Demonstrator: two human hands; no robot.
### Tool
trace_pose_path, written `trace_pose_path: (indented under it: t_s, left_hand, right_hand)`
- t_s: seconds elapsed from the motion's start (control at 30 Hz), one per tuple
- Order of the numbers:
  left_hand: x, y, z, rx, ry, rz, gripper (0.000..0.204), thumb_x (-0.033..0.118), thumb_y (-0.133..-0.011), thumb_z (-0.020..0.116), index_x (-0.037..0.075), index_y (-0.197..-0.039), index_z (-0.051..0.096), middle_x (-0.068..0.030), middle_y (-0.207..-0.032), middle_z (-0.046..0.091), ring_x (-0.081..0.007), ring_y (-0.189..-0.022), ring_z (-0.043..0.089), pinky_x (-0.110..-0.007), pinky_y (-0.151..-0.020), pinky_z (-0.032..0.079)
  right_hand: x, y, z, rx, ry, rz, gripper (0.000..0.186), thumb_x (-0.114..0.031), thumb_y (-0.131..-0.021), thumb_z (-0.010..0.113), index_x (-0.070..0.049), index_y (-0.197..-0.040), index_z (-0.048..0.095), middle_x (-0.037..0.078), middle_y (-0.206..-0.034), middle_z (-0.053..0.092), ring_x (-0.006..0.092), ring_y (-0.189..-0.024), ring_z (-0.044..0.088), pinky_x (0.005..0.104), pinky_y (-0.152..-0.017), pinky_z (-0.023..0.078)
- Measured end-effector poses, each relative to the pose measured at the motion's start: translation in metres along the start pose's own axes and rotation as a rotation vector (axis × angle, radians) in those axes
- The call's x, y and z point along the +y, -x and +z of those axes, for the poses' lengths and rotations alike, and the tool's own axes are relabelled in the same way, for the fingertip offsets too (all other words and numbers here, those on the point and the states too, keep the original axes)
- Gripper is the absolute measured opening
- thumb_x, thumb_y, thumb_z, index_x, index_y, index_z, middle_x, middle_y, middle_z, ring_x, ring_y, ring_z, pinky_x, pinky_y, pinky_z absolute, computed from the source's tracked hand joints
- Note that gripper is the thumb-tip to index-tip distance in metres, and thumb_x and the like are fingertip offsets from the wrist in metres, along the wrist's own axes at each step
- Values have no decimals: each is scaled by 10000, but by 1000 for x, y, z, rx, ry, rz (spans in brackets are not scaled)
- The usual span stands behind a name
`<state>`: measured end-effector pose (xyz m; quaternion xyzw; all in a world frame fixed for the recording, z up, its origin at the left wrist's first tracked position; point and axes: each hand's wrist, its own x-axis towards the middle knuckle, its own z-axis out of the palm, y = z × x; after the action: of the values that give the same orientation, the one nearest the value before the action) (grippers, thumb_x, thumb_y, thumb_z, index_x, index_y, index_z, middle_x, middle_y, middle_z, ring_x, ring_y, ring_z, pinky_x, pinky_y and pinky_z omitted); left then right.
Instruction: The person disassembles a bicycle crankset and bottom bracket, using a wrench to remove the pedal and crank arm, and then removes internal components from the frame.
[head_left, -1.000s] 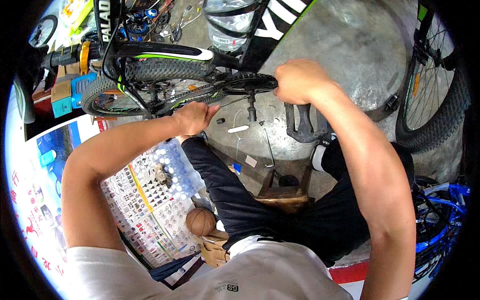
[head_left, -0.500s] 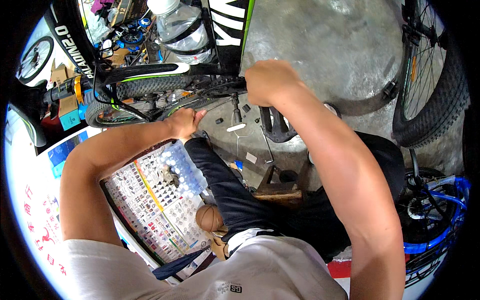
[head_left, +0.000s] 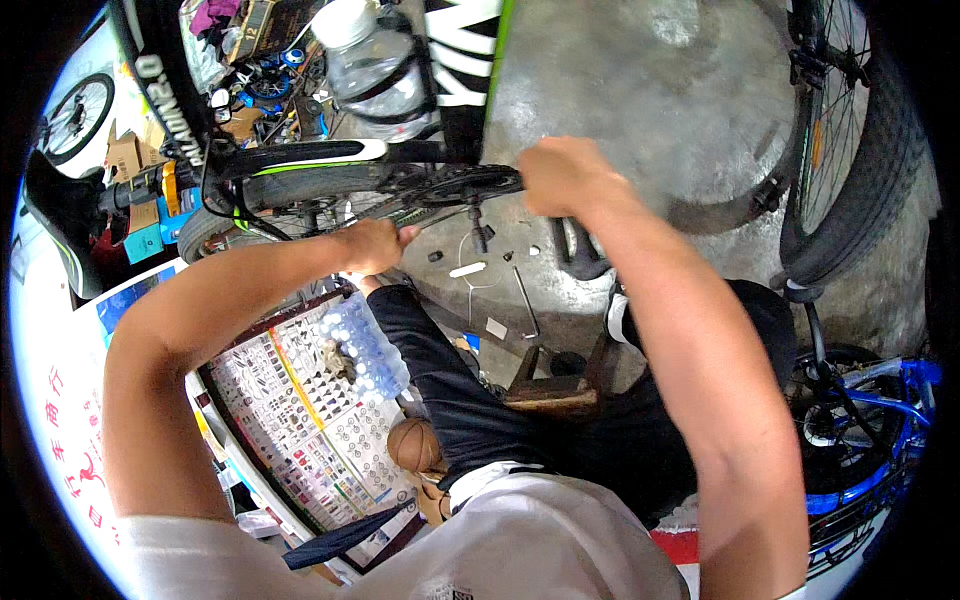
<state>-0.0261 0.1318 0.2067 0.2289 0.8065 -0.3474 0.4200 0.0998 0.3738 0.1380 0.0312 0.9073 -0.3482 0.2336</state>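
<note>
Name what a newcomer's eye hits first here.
Likely the black-and-green bike across the upper left, with the right hand closed just above a black pedal and the left hand seemingly gripping a thin rod. Next, probably, the brown basketball beside the left thigh, then the bright blue bike at the right edge.

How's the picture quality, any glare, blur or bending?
In the head view, the grey floor shows glare, the left wall panel looks washed out, the printed sheet bows along its outer edge; same head view, the right hand looks slightly blurred.
</note>
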Motion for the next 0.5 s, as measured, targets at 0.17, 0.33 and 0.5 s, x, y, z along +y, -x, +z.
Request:
trace_pose_path:
  t_s: [0.17, 0.33, 0.5]
  left_hand:
    - [22, 21, -26, 7, 47, -36, 740, 585, -1034, 321, -41, -1034, 716, -304, -1141, 663, -440, -1101, 637, -501, -956, 504]
    - [3, 25, -14, 272, -129, 168, 540, 463, -1034, 425, 27, -981, 740, -240, -993, 715, -403, -968, 693, -504, -832, 543]
    - [-14, 29, 48, 575, 1, 105, 369, 424, -1008, 492, 116, -1021, 694, -190, -876, 722, -380, -843, 712, -495, -719, 566]
  right_hand:
    - [16, 3, -8, 56, 160, 11, 297, -255, -795, 687, -85, -1031, 750, 153, -1072, 724, 341, -1028, 686, 434, -878, 555]
    - [15, -4, -7, 26, 182, -15, 365, -342, -822, 706, -93, -1087, 738, 158, -1077, 721, 355, -1034, 681, 454, -892, 544]
    - [2, -1, -12, 51, 365, 13, 395, -408, -834, 703, -121, -1103, 736, 150, -1063, 725, 358, -1030, 677, 462, -888, 537]
